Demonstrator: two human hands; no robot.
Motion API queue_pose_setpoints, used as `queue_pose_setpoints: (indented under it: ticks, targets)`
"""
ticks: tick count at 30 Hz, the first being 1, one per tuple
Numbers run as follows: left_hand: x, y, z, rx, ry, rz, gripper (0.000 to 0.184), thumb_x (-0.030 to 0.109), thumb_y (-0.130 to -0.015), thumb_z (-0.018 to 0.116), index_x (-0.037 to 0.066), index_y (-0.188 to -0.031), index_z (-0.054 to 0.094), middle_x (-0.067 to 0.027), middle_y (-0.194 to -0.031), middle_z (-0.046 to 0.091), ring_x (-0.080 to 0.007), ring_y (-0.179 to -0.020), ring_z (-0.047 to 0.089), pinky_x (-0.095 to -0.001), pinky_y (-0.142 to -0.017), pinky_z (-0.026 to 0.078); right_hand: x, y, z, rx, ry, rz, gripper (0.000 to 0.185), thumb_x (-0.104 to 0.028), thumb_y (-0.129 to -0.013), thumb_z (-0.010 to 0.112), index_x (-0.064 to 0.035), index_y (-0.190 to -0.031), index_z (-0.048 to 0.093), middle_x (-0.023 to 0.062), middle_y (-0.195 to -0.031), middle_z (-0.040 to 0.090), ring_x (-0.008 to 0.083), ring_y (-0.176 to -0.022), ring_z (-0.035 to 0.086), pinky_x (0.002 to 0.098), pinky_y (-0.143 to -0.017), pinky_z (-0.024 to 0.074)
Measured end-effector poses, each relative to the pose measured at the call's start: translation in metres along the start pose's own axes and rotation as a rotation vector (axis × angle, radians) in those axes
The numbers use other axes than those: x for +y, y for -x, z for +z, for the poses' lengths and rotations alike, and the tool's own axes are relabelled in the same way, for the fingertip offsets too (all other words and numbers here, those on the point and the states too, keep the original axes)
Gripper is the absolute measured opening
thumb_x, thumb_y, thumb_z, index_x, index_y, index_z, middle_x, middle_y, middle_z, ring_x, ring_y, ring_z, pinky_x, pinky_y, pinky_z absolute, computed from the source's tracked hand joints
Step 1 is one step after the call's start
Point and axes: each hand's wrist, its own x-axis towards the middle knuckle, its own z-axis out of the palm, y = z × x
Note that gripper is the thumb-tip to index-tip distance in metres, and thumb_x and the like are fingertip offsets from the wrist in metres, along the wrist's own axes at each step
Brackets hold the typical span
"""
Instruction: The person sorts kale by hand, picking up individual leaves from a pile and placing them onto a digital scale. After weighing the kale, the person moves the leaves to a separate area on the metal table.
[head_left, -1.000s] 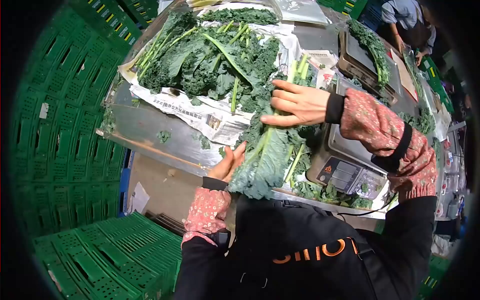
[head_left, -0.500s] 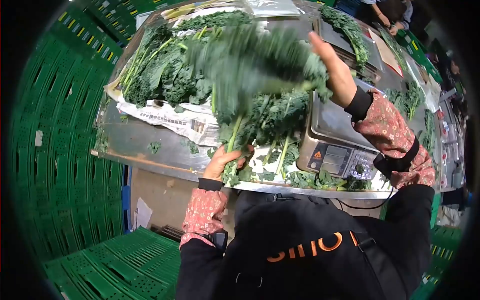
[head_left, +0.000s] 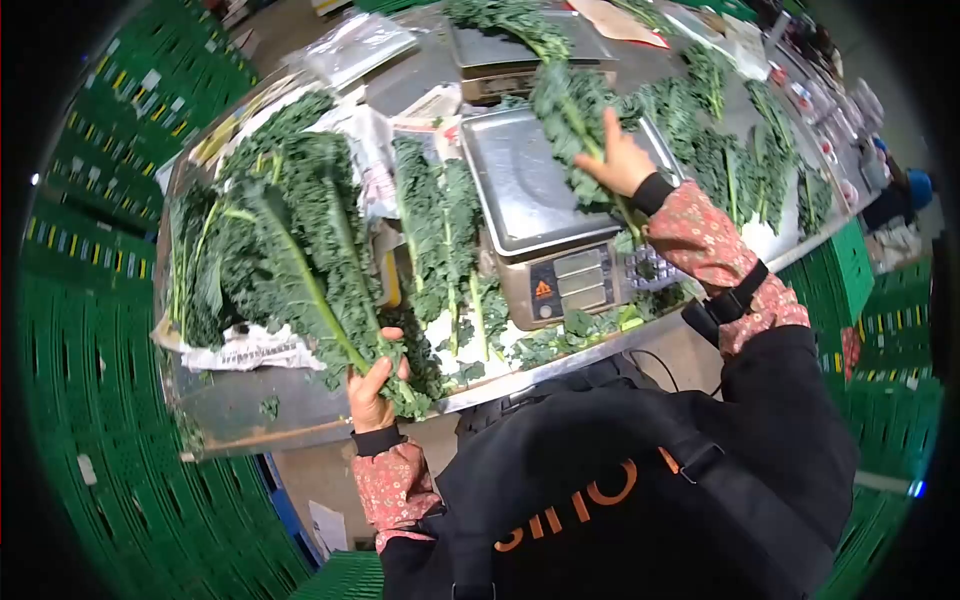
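My left hand [head_left: 375, 385] is closed around the stem ends of a few long, curly green kale leaves [head_left: 300, 265]. Their blades fan up and to the left over a kale pile. My right hand [head_left: 622, 165] has its thumb and a finger stretched apart around a kale leaf [head_left: 575, 110] above the right side of a digital scale [head_left: 530, 190]. That leaf's stem passes under the palm toward the keypad; the other fingers are hidden. More kale leaves [head_left: 440, 215] lie directly left of the scale, stems toward me.
A kale pile [head_left: 200, 270] lies on white sacking at the left of the metal table [head_left: 270, 415]. Behind stands a second scale [head_left: 485, 45] with kale on it. More kale [head_left: 740, 170] lies at right. Green crates [head_left: 80, 330] are stacked at left.
The view has turned right. The kale in my left hand has swung away to the left, toward the pile. My right hand is now over the scale at another kale leaf.
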Motion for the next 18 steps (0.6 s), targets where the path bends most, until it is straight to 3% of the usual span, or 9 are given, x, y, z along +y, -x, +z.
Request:
queue_pose_setpoints:
  ticks: [3,5,8,9,10,13,17,18]
  targets:
    - [-0.001,-0.011,0.006,-0.026,-0.013,0.053,0.044,0.003,-0.078,0.058,0.000,-0.119,0.041,-0.0175,-0.105,0.057,-0.0179,-0.065,0.054,-0.0275,-0.056,0.045,-0.013,0.017,-0.018,-0.091,0.002,0.037,0.108,-0.064,-0.069,0.056,-0.0093,-0.140,-0.003,0.0349,-0.114,0.044,0.0454,-0.095,0.055,0.0471,-0.079,0.0453]
    - [0.000,-0.016,0.012,-0.006,-0.021,0.018,0.046,0.004,-0.079,0.058,0.002,-0.121,0.041,-0.0159,-0.107,0.057,-0.0165,-0.067,0.055,-0.0269,-0.056,0.047,-0.017,0.020,-0.028,-0.119,0.005,0.043,0.114,-0.076,-0.064,0.050,-0.0087,-0.141,-0.001,0.0350,-0.117,0.042,0.0449,-0.098,0.054,0.0453,-0.082,0.0451]
    - [0.000,-0.020,0.033,0.020,-0.034,0.070,0.044,0.005,-0.080,0.057,0.001,-0.121,0.041,-0.0136,-0.109,0.057,-0.0142,-0.072,0.057,-0.0261,-0.060,0.050,-0.015,0.018,-0.045,-0.015,0.059,0.015,0.115,-0.082,-0.062,0.043,-0.0068,-0.141,0.006,0.0361,-0.119,0.040,0.0448,-0.101,0.053,0.0447,-0.084,0.0444]
    - [-0.001,-0.022,0.032,0.001,-0.029,0.065,0.044,0.006,-0.080,0.057,0.001,-0.121,0.041,-0.0129,-0.110,0.057,-0.0135,-0.074,0.058,-0.0259,-0.062,0.051,-0.013,0.021,-0.056,-0.042,0.028,0.020,0.108,-0.077,-0.069,0.043,-0.0010,-0.139,0.011,0.0387,-0.119,0.038,0.0463,-0.107,0.048,0.0418,-0.091,0.0401]
    - [-0.001,-0.022,0.036,-0.020,-0.080,0.091,0.046,0.008,-0.083,0.055,-0.002,-0.125,0.039,-0.0125,-0.118,0.052,-0.0130,-0.080,0.054,-0.0268,-0.062,0.047,-0.009,0.022,-0.062,0.017,0.013,0.012,0.107,-0.077,-0.070,0.041,-0.0010,-0.139,0.013,0.0377,-0.119,0.039,0.0455,-0.108,0.048,0.0420,-0.091,0.0402]
    - [0.000,-0.022,0.042,0.003,-0.048,0.050,0.044,0.008,-0.084,0.055,-0.003,-0.124,0.040,-0.0123,-0.119,0.052,-0.0133,-0.090,0.058,-0.0275,-0.067,0.051,0.007,0.011,-0.074,0.196,0.002,-0.017,0.096,-0.072,-0.075,0.039,-0.0001,-0.136,0.021,0.0328,-0.117,0.045,0.0416,-0.108,0.049,0.0418,-0.091,0.0400]
    - [-0.008,-0.027,0.019,0.128,-0.081,-0.083,0.046,0.010,-0.083,0.057,-0.003,-0.124,0.040,-0.0116,-0.120,0.052,-0.0143,-0.090,0.059,-0.0280,-0.069,0.052,0.030,0.008,-0.080,0.284,-0.080,-0.061,0.094,-0.070,-0.076,0.041,-0.0009,-0.136,0.023,0.0300,-0.120,0.046,0.0408,-0.110,0.048,0.0405,-0.094,0.0372]
    - [-0.009,-0.028,0.018,0.129,-0.067,-0.082,0.048,0.012,-0.083,0.058,-0.003,-0.125,0.039,-0.0117,-0.121,0.051,-0.0152,-0.091,0.059,-0.0282,-0.069,0.052,0.036,0.009,-0.075,0.400,-0.192,-0.165,0.072,-0.059,-0.078,0.047,-0.0052,-0.126,0.038,0.0257,-0.110,0.052,0.0341,-0.100,0.053,0.0391,-0.088,0.0406]
